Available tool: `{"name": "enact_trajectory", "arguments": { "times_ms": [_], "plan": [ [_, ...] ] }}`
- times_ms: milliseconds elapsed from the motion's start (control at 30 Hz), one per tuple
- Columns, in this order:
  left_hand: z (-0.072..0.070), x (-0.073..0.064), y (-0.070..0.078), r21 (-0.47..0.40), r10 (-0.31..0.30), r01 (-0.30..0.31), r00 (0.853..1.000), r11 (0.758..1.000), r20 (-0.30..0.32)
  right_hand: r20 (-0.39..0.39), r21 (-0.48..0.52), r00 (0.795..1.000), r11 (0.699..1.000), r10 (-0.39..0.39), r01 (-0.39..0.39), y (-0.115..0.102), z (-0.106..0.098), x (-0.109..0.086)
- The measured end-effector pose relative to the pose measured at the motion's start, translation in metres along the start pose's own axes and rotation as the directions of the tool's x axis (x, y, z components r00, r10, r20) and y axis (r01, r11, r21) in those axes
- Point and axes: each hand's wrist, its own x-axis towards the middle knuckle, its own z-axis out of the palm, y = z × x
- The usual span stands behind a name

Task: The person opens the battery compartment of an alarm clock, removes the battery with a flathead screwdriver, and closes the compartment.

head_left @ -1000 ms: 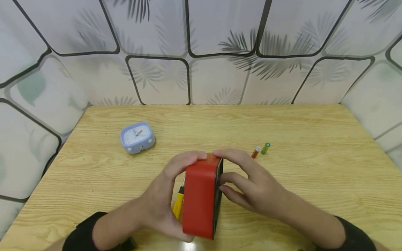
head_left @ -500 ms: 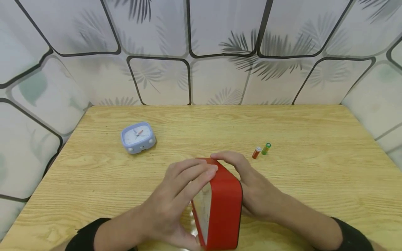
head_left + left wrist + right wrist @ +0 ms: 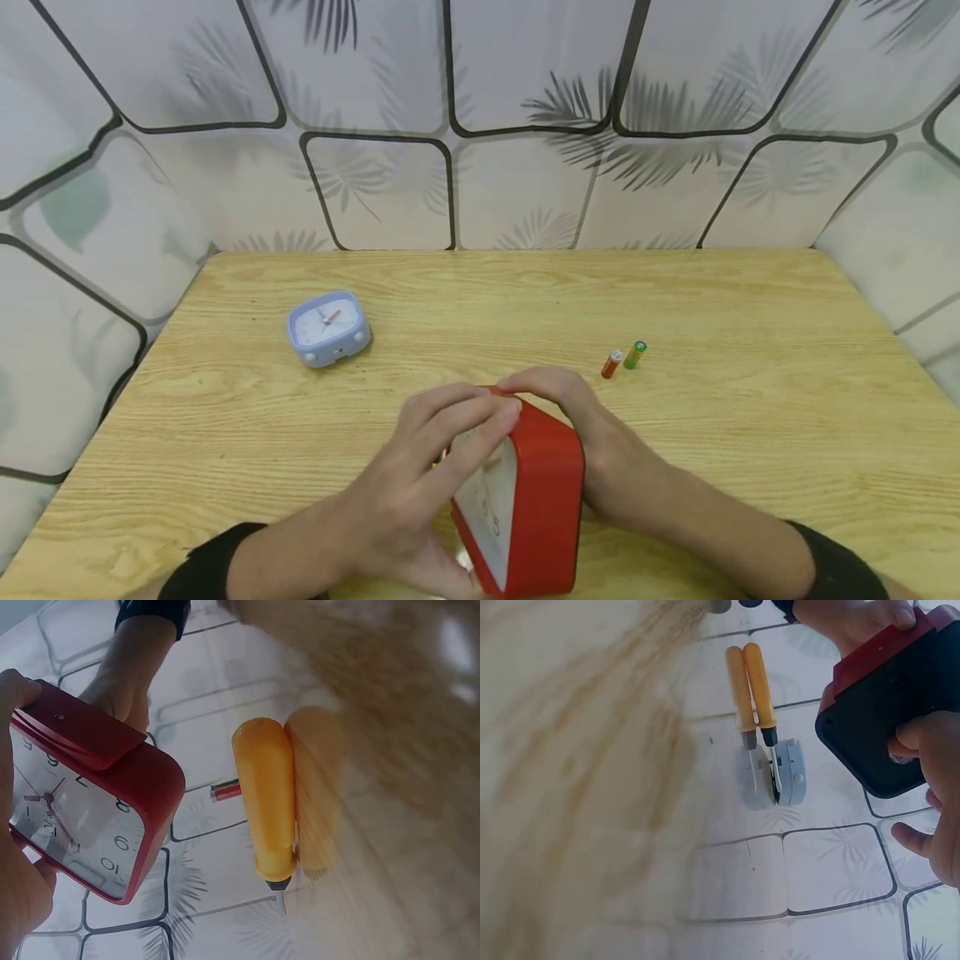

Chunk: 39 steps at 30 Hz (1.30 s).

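A red alarm clock (image 3: 547,500) is held up near the table's front, its white dial (image 3: 79,810) turned to the left. My left hand (image 3: 405,483) grips it across the front, fingers over the top edge and thumb low down. My right hand (image 3: 611,450) is behind it, with a fingertip on the top edge in the head view. On the black back (image 3: 870,727), the right wrist view shows fingers of this hand at a small round knob (image 3: 901,759), which they partly cover. A yellow-handled screwdriver (image 3: 264,787) lies on the table, mostly hidden behind the left hand in the head view.
A light blue alarm clock (image 3: 330,327) stands at the back left. Right of centre are a red battery (image 3: 611,365) and a green battery (image 3: 635,355), side by side. A patterned cloth backdrop (image 3: 517,192) rises behind the wooden table (image 3: 750,375).
The red clock has turned so that its dial shows in the head view, and has shifted slightly right. My left fingers have moved over its front; my right hand has stayed at the back.
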Motion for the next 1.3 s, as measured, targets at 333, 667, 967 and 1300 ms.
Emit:
{"name": "enact_trajectory", "arguments": {
  "times_ms": [333, 667, 967, 1300],
  "plan": [
    [0.0, 0.0, 0.001, 0.004, -0.012, 0.012, 1.0, 1.0, 0.014, -0.055, -0.064, 0.994, 0.994, -0.093, 0.09, 0.0, 0.001, 0.003],
    [-0.008, -0.008, -0.007, 0.097, -0.197, 0.184, 0.969, 0.978, 0.148, -0.037, -0.24, 0.991, 0.964, -0.126, 0.113, 0.003, -0.001, 0.001],
    [-0.018, -0.015, -0.023, 0.228, -0.344, 0.285, 0.893, 0.931, 0.288, 0.003, -0.315, 1.0, 0.949, -0.024, 0.024, 0.004, -0.004, -0.002],
    [-0.032, -0.023, -0.052, 0.46, -0.588, 0.394, 0.686, 0.796, 0.429, 0.03, -0.334, 0.999, 0.942, 0.029, -0.017, 0.006, -0.004, -0.006]
  ]
}}
